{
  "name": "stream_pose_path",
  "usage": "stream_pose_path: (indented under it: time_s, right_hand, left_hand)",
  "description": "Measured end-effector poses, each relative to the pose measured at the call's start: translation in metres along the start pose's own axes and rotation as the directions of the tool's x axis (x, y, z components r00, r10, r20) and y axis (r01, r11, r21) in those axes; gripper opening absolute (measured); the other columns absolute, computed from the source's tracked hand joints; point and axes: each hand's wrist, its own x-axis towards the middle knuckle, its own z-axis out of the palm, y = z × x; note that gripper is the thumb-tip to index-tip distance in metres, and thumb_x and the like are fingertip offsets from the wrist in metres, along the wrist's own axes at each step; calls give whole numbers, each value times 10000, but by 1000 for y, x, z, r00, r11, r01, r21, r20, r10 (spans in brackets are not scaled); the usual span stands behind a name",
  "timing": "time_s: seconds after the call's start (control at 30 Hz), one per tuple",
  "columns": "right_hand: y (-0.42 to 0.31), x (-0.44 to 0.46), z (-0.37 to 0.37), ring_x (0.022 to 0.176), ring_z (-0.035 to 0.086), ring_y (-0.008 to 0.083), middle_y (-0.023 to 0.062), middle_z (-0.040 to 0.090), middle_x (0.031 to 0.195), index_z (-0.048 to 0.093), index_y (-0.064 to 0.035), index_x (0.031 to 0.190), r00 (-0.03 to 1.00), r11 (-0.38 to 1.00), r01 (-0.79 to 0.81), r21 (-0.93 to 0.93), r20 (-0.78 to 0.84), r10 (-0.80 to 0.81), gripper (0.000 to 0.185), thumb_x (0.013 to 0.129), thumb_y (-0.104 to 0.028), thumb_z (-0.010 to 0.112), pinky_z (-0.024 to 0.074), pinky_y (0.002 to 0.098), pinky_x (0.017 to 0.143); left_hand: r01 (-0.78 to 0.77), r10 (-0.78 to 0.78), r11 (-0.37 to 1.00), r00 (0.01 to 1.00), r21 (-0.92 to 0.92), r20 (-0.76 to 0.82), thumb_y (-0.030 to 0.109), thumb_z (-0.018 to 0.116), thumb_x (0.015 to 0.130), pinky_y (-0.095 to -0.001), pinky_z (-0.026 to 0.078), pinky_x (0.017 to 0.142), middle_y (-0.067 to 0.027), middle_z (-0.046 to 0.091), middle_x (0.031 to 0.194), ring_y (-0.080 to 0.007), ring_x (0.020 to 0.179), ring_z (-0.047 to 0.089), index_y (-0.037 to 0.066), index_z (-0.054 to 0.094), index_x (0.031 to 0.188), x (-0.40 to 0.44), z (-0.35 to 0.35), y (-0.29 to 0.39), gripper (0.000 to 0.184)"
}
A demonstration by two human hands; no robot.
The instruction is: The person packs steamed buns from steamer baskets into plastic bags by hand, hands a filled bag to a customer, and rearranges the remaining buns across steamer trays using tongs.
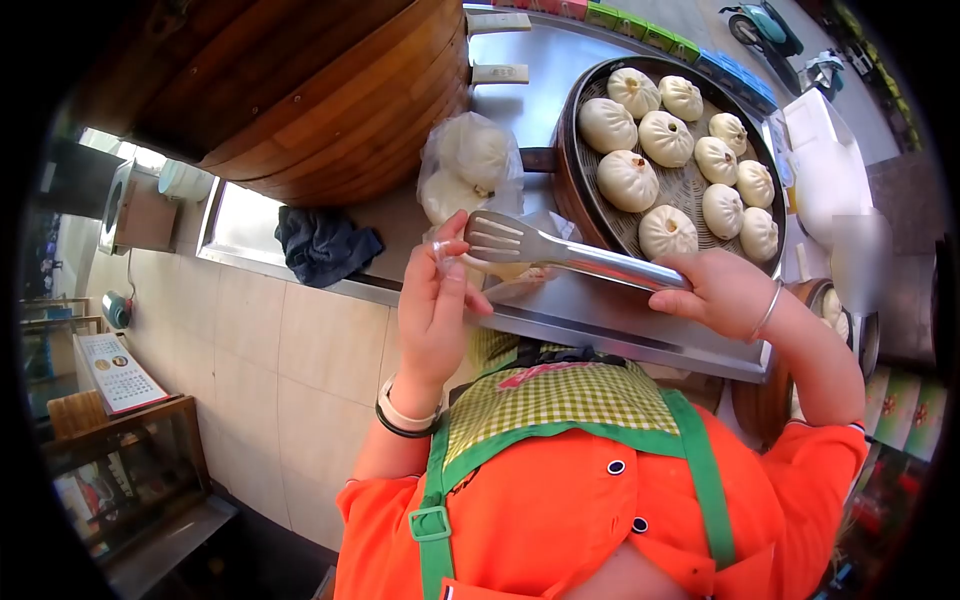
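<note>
My right hand [712, 292] is wrapped round the handle of metal tongs [610, 262], whose slotted head points left. The tips of the tongs are close to the fingers of my left hand [432, 312]. Those fingers are bent, with a bit of clear plastic bag pinched between them. Just beyond lies a clear plastic bag [478, 158] with white steamed buns inside. Another piece of clear plastic and part of a pale bun [500, 270] show below the tongs, partly hidden. To the right, a round steamer tray [566, 165] holds several pleated steamed buns [666, 138].
A tall wooden steamer [340, 110] stands at the left on the metal counter [640, 345]. A dark cloth [322, 245] lies by the counter's edge. Coloured boxes [640, 30] line the far side. More buns sit in a second steamer [832, 308] at the right.
</note>
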Motion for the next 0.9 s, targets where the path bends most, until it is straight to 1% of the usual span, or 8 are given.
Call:
stream_pose_path:
  time_s: [0.1, 0.23, 0.4, 0.47, 0.53, 0.63, 0.8, 0.9]
  right_hand:
    - [-1, -12, 3, 807, 566, 370, 196, 605, 833, 557, -49, 1035, 1000, 1000, -3, 2, 10, 3, 413, 827, -404, 531, 437, 428, 697]
    - [10, -12, 20, 800, 568, 371, 202, 604, 827, 542, -44, 1047, 996, 999, -27, 26, 81, 25, 429, 826, -411, 528, 437, 434, 693]
    - [15, -15, 32, 767, 573, 365, 193, 600, 794, 511, -26, 1047, 981, 995, -102, -7, -168, 100, 449, 807, -402, 557, 445, 434, 659]
    - [19, -14, 49, 702, 586, 308, 136, 578, 755, 485, -44, 1074, 950, 975, -132, -177, -303, 74, 488, 767, -406, 598, 457, 395, 603]
    - [12, -13, 57, 658, 585, 237, 83, 535, 746, 468, -66, 1105, 904, 848, -168, -502, -422, -71, 543, 725, -420, 627, 457, 347, 553]
    - [9, -28, 53, 645, 576, 195, 57, 510, 755, 478, -74, 1111, 906, 805, -172, -568, -413, -98, 574, 686, -416, 656, 450, 320, 536]
    - [30, -96, 32, 674, 568, 241, 76, 516, 776, 481, -87, 1142, 927, 908, -204, -365, -371, 59, 613, 655, -395, 689, 448, 342, 568]
    - [66, -117, 47, 710, 553, 298, 107, 514, 794, 467, -100, 1185, 741, 939, -320, -123, -650, 168, 629, 655, -338, 708, 440, 375, 598]
  left_hand:
    - [-28, -22, 966, 981, -257, -191, 80, 325, 922, -211, 440, 590, -209, 390, 1296, -99, 581, 546, 24, 466, 1017, 12, -8, 6, 179]
    - [-4, -62, 956, 975, -294, -213, 80, 325, 921, -199, 434, 600, -215, 390, 1294, -95, 576, 542, 24, 468, 1011, 16, -3, 11, 178]
    - [103, -73, 991, 947, -81, 312, 29, 372, 882, -200, 424, 549, -216, 383, 1310, -61, 527, 499, 8, 464, 1012, 5, -7, 10, 160]
    - [185, -125, 967, 944, -177, 305, 47, 379, 882, -215, 444, 584, -218, 360, 1327, -83, 576, 540, 15, 465, 1028, 7, -8, 18, 172]
    - [124, -101, 896, 992, -426, 78, 68, 322, 902, -251, 473, 685, -231, 338, 1329, -154, 692, 598, 15, 473, 1054, 14, -6, 17, 220]
    - [114, -110, 912, 993, -395, 33, 82, 321, 906, -266, 484, 681, -225, 322, 1340, -154, 677, 594, 16, 465, 1079, 20, 0, 18, 234]
    - [49, -35, 948, 998, -315, 49, 78, 358, 893, -246, 485, 666, -250, 385, 1283, -161, 704, 604, 6, 477, 1049, 22, 2, 11, 209]
    - [69, -50, 951, 996, -301, 71, 90, 362, 895, -244, 482, 649, -246, 389, 1282, -146, 667, 597, 4, 480, 1046, 23, 4, 13, 210]
